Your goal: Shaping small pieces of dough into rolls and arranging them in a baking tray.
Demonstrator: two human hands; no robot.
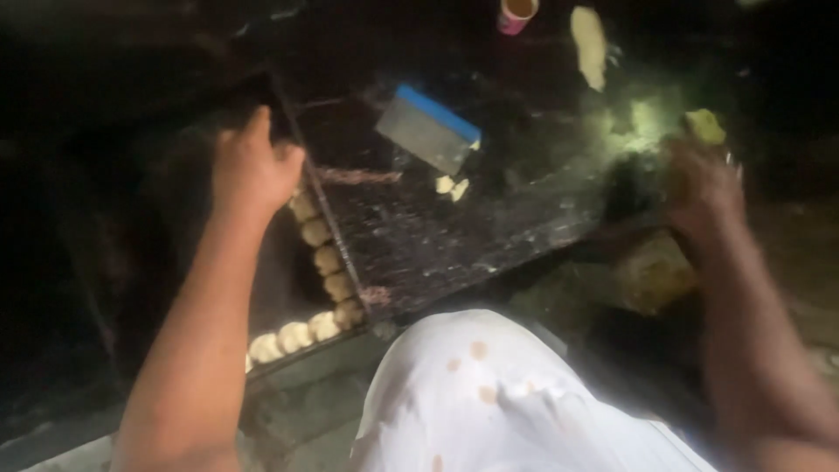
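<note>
A person in a white, stained garment [489, 393] works dough at a dark stone worktop [454, 227] under dim, patchy light. The left hand [252, 170] reaches over a dark tray [301, 140] at the counter's left side, fingers curled down toward its rim; whether it grips the rim or a piece of dough cannot be told. Along the tray's near edges a row of dough balls [316, 262] runs in an L, small, round and pale tan, touching or nearly touching one another; judging from this, one line of portions is already shaped and set down, while the rest of the tray lies in shadow and appears still to be filled. The right hand [703, 188], blurred, sits at the counter's right end just below a yellowish lump of dough [705, 125]; how far it is open cannot be told. More dough waits: an elongated pale strip [590, 44] at the far side, and small cut scraps [452, 185] beside a flat metal scraper with a blue handle [430, 127]. The counter looks glossy, smeared and dusted with flour. A small pink cup [516, 13] stands at the far edge.
</note>
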